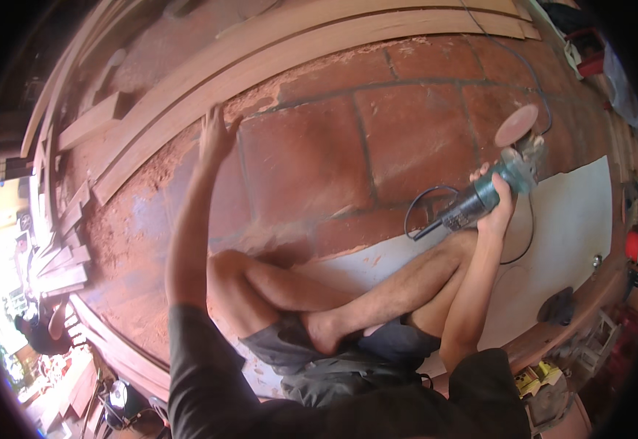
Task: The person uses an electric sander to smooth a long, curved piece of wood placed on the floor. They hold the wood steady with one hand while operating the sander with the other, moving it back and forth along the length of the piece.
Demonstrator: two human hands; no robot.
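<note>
angle grinder held up at right, left hand reaching far

angle grinder (496,184) sits at the right, above crossed bare legs (333,293), with the right hand (498,208) wrapped tight round its body and its sanding disc (516,125) pointing far. farther left, the left hand (216,135) has fingers spread wide, touching the long curved wooden board (275,69) on the red tile floor (407,132).
</note>
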